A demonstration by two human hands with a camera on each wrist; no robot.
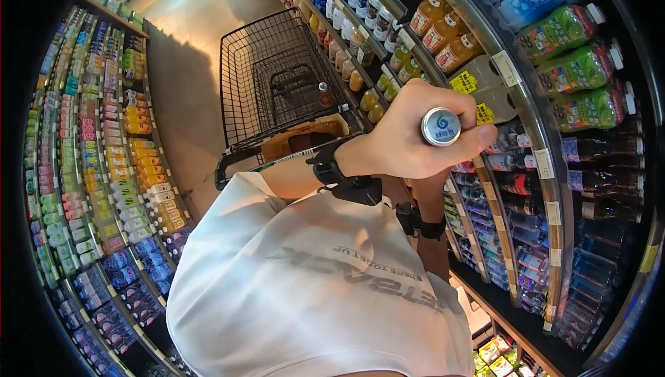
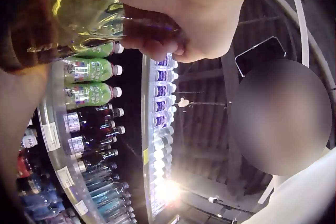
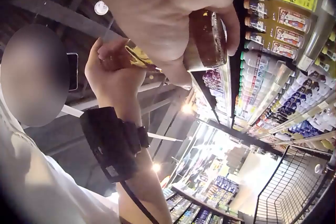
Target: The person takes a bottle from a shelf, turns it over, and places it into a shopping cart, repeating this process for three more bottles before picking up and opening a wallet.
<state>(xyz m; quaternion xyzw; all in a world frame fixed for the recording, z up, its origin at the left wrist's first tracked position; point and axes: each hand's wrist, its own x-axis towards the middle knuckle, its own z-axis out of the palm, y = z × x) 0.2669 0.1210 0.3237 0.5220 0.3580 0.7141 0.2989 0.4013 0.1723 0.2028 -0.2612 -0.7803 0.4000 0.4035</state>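
Observation:
My left hand [image 1: 412, 128] grips the neck of a brown drink bottle, its silver cap [image 1: 440, 126] with a blue mark showing above the curled fingers. In the left wrist view the bottle [image 2: 86, 22] lies across the upper left, yellow-gold at its shoulder, with the left hand's fingers [image 2: 157, 48] wrapped about the narrow end. My right hand [image 3: 157, 14] holds the bottle's base [image 3: 207, 40] from below, fingers and thumb round it. In the head view the right hand is mostly hidden behind the left. Bottled-drink shelves stand close beside both hands.
A black wire shopping cart [image 1: 260, 65] stands ahead, with a brown bottle [image 1: 325, 94] inside. Green-labelled bottles [image 1: 578, 69] and dark bottles [image 1: 603, 183] line the shelf on the right. Another drink shelf [image 1: 104, 155] runs along the aisle's left side.

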